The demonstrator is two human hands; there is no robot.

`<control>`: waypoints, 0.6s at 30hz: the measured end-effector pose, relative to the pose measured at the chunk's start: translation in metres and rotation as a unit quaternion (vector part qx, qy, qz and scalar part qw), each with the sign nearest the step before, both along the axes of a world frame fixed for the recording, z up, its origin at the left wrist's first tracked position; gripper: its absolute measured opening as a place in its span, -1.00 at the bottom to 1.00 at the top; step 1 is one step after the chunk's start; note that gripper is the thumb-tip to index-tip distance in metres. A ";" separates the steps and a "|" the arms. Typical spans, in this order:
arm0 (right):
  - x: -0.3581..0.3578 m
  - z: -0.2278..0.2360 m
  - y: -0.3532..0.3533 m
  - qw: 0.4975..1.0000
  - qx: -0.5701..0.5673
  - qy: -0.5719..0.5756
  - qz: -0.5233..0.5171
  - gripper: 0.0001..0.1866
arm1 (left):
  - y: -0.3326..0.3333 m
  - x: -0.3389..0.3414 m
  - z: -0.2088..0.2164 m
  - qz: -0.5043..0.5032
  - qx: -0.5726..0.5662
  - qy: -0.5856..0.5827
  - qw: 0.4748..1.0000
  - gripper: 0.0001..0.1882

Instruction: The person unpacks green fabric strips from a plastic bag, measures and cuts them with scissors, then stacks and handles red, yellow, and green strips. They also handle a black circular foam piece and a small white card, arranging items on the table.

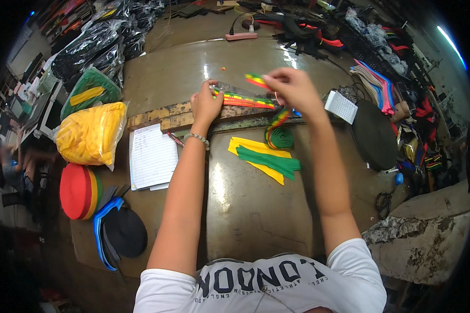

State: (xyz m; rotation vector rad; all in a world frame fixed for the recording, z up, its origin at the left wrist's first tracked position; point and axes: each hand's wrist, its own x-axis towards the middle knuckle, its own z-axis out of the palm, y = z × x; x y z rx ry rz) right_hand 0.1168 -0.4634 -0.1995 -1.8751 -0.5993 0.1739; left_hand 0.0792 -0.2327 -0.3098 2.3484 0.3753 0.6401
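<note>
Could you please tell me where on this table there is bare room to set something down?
The widest bare patch lies on the table between the forearms, below the yellow and green strips. Another stretches beyond the wooden board, toward the power strip. It is crowded on the left around the paper sheet, yellow bag and webbing rolls, and at the right edge.

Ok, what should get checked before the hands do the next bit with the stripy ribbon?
1. Left hand presses the stripy ribbon flat on the wooden board: ok.
2. Right hand pinches the ribbon's free end, lifted: ok.
3. Ribbon runs down to the roll untangled: cannot tell.
4. Yellow and green pieces lie close on the table: ok.
5. Scissors within reach: not ok, off at the table's right edge.
</note>
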 end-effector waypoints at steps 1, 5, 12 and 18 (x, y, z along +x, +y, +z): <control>0.003 -0.006 0.025 0.996 0.026 -0.047 0.069 -0.74 | 0.002 -0.001 -0.001 -0.004 -0.006 0.007 1.000 -0.56; 0.045 -0.062 0.102 0.994 -0.077 -0.081 -0.003 -0.78 | 0.002 0.004 -0.002 0.015 -0.021 0.018 0.999 -0.51; 0.069 -0.099 0.108 0.977 -0.169 -0.118 -0.062 -0.78 | -0.009 0.017 0.003 0.088 0.008 0.057 0.994 -0.36; 0.015 -0.021 0.068 0.903 -0.344 -0.226 -0.123 -0.71 | -0.010 0.017 0.005 0.089 0.002 0.067 0.994 -0.27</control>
